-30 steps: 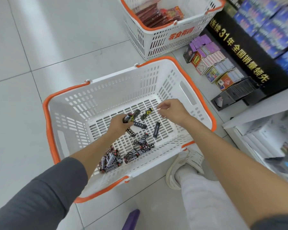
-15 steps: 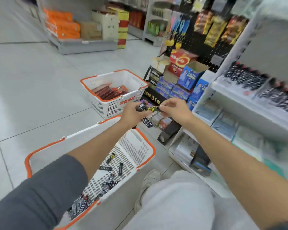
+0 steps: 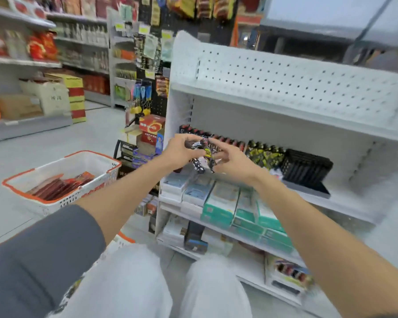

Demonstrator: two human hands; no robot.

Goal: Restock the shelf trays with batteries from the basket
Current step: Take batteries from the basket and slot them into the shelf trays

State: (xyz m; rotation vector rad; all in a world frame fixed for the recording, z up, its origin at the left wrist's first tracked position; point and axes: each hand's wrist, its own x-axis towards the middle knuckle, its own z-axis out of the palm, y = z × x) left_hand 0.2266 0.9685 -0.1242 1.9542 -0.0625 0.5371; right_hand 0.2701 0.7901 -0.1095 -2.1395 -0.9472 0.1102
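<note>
A white plastic basket with an orange rim (image 3: pixel 83 195) sits on the floor to my left, and flat red packets (image 3: pixel 58 185) lie in it. On the white metal shelf (image 3: pixel 345 200) in front of me there is a long row of black batteries with red tops (image 3: pixel 230 140). Next to it is a bunch of yellow-and-black batteries (image 3: pixel 264 153), then a black plastic tray (image 3: pixel 306 164) at the right end. Green-blue boxes (image 3: pixel 223 203) fill the shelf below. The small black-and-white batteries (image 3: pixel 199 166) are up in the air between my hands, just in front of the red-topped row. One hangs with its long side pointing down and a little right. The ones on top lie more sideways. My left hand (image 3: pixel 179 150) is curled round the bunch and grips it, with the arm stretched out. My right hand (image 3: pixel 232 160) is on the other side with its fingers spread and the tips at the bunch. It is too blurry to tell if they pinch.
</note>
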